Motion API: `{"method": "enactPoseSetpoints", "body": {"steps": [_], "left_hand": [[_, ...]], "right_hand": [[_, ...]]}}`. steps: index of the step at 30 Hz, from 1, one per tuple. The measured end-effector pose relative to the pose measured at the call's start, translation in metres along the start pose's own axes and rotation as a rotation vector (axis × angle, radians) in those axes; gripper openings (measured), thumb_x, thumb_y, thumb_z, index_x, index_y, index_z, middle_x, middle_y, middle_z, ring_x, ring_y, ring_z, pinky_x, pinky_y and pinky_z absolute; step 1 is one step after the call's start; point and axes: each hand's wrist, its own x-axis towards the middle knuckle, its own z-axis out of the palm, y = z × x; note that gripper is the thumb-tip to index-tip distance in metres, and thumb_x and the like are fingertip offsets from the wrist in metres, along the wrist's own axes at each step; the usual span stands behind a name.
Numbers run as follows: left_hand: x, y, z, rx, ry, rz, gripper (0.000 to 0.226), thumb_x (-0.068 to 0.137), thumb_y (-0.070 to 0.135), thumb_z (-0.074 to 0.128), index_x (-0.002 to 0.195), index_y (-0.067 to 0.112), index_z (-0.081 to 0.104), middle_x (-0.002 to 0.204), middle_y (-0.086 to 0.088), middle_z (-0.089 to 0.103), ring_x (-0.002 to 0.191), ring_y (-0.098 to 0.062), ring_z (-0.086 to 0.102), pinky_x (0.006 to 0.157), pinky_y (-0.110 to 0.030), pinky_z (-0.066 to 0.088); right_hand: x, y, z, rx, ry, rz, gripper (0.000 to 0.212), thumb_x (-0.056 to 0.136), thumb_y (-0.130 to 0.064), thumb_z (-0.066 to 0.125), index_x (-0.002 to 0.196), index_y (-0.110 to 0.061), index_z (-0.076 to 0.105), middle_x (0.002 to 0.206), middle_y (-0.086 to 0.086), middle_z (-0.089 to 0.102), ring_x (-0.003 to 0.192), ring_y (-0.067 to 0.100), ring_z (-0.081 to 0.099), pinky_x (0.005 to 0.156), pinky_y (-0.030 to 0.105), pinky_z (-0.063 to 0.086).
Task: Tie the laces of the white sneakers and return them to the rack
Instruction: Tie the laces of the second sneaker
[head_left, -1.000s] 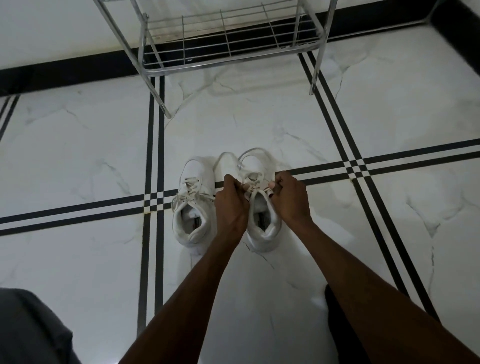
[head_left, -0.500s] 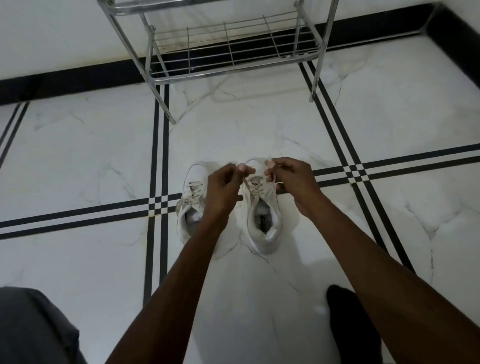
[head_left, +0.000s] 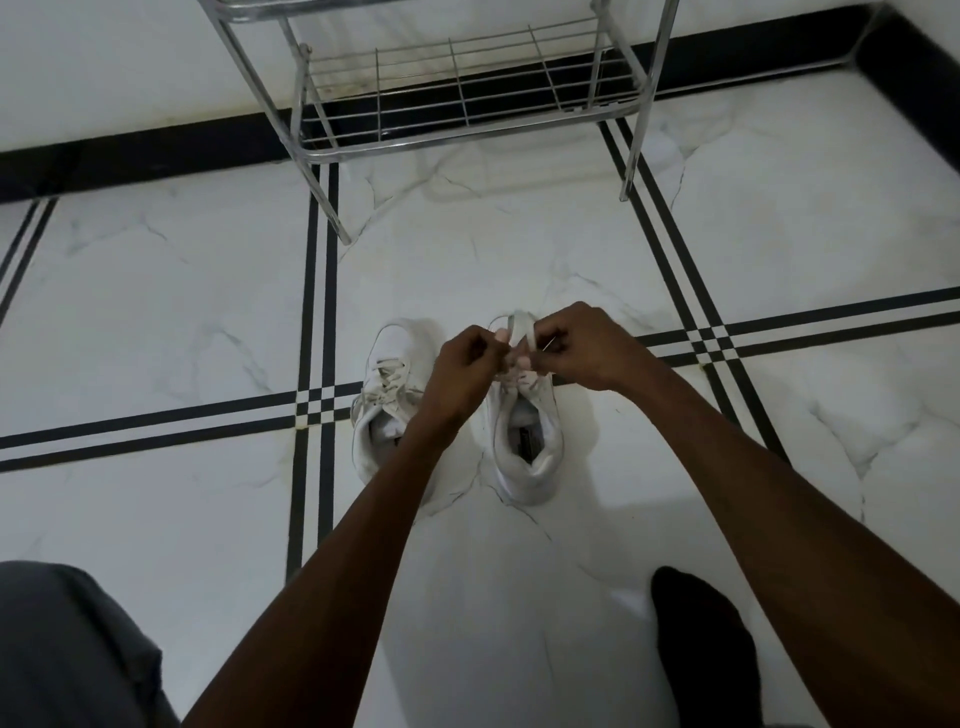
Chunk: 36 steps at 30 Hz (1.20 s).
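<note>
While both hands' fingers (head_left: 501, 336) pinch lace loop (head_left: 521, 325), right sneaker (head_left: 530, 441) sits beneath.

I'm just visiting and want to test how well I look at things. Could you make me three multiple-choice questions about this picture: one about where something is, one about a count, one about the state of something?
1. Where do the white sneakers stand?
A. On the rack's shelf
B. On the floor in front of the rack
C. On the person's lap

2. How many sneakers are in view?
A. One
B. Two
C. Four

3. What are the hands doing?
A. Both pinch the laces of one sneaker
B. Both rest flat on the floor
C. One grips the rack

Answers:
1 B: the left sneaker and right sneaker sit on the marble floor, short of the metal rack.
2 B: just that pair shows.
3 A: the left hand and right hand hold the laces above the right sneaker.
</note>
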Motion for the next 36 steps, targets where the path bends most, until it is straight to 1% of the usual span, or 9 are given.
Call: {"method": "enactPoseSetpoints", "body": {"steps": [5,8,11,17,21,27,30,33,36], "left_hand": [[0.000,-0.005,0.000,0.030,0.006,-0.005,0.036,0.107,0.040,0.047,0.118,0.015,0.071,0.104,0.005,0.077,0.101,-0.011,0.073,0.094,-0.043,0.059],[0.009,-0.017,-0.003,0.272,0.048,0.058,0.046,0.100,0.045,0.049,0.143,0.030,0.053,0.125,-0.001,0.066,0.123,-0.033,0.063,0.097,-0.060,0.055],[0.016,-0.022,-0.014,0.662,0.202,0.129,0.026,0.098,0.038,0.056,0.119,0.028,0.069,0.132,-0.008,0.060,0.135,-0.039,0.045,0.110,-0.060,0.037],[-0.007,-0.011,-0.051,0.785,0.441,0.024,0.014,0.092,0.029,0.070,0.097,0.019,0.079,0.131,-0.011,0.050,0.132,-0.040,0.034,0.107,-0.059,0.030],[-0.020,-0.030,-0.064,1.077,0.554,-0.162,0.013,0.071,0.017,0.064,0.075,0.005,0.065,0.112,-0.015,0.048,0.113,-0.043,0.041,0.098,-0.057,0.034],[-0.022,-0.030,-0.035,1.114,0.563,0.045,0.029,0.080,0.032,0.073,0.107,0.021,0.071,0.155,-0.015,0.036,0.141,-0.041,0.026,0.105,-0.058,0.026],[-0.024,-0.027,-0.015,1.148,0.446,0.110,0.037,0.085,0.019,0.073,0.121,0.025,0.066,0.171,-0.013,0.016,0.156,-0.045,0.011,0.114,-0.066,0.022],[-0.018,-0.032,0.002,1.154,0.183,0.236,0.040,0.091,0.010,0.065,0.126,0.027,0.067,0.162,-0.003,0.042,0.157,-0.033,0.018,0.117,-0.065,0.009],[-0.010,-0.032,0.010,1.058,0.100,0.246,0.035,0.095,0.009,0.059,0.120,0.029,0.070,0.119,0.005,0.073,0.139,-0.024,0.047,0.112,-0.057,0.007]], "right_hand": [[0.001,0.000,0.009,0.090,0.266,-0.026,0.010,0.073,-0.019,0.086,0.083,-0.016,0.082,0.077,0.000,0.079,0.070,0.013,0.074,0.076,0.036,0.062],[0.005,0.005,0.013,0.258,0.241,0.036,0.015,0.071,-0.018,0.087,0.085,-0.017,0.082,0.080,0.004,0.079,0.073,0.020,0.077,0.076,0.044,0.063],[0.002,0.006,0.014,0.431,0.218,0.088,0.015,0.073,-0.013,0.086,0.087,-0.012,0.081,0.085,0.009,0.079,0.078,0.026,0.078,0.078,0.044,0.063],[0.003,0.022,0.014,0.728,0.252,0.464,0.021,0.091,-0.018,0.071,0.087,0.002,0.073,0.091,0.015,0.077,0.074,0.021,0.075,0.065,0.030,0.062],[-0.012,0.072,0.028,0.467,0.306,0.767,0.021,0.088,-0.022,0.072,0.084,-0.002,0.070,0.089,0.014,0.078,0.073,0.019,0.073,0.051,0.023,0.044],[-0.014,0.068,0.029,0.213,0.327,0.497,0.043,0.077,-0.041,0.083,0.083,-0.002,0.064,0.078,0.010,0.066,0.085,0.026,0.072,0.068,0.032,0.048],[-0.011,0.063,0.026,-0.019,0.316,0.139,0.051,0.073,-0.020,0.088,0.116,-0.009,0.062,0.113,0.012,0.059,0.105,0.024,0.060,0.089,0.035,0.051],[-0.010,0.064,0.036,-0.068,0.139,-0.039,0.032,0.081,-0.004,0.078,0.112,-0.009,0.072,0.114,0.013,0.068,0.105,0.026,0.065,0.095,0.042,0.054],[-0.009,0.065,0.044,-0.133,0.130,0.000,0.009,0.088,-0.010,0.068,0.091,-0.014,0.076,0.090,0.005,0.075,0.082,0.021,0.069,0.080,0.044,0.058]]}}
